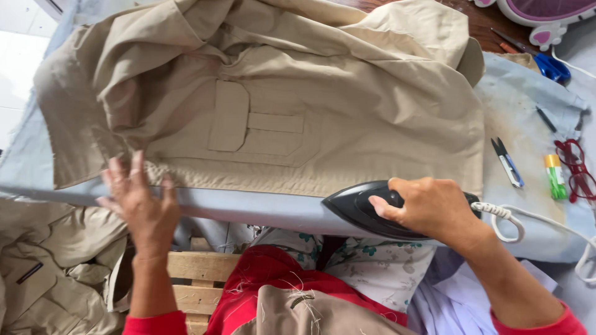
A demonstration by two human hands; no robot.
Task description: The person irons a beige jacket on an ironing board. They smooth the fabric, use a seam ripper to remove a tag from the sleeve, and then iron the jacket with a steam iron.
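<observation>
Khaki garment, one, on your ironing board, one black iron, your left hand spread flat on its hem, your right hand clenched round the iron's handle.

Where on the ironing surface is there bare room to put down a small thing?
A bare grey strip runs along the near edge, between the left hand and the iron that the right hand holds. Another patch lies between the beige garment and the thread snips. The far right, by the red glasses, is crowded.
</observation>
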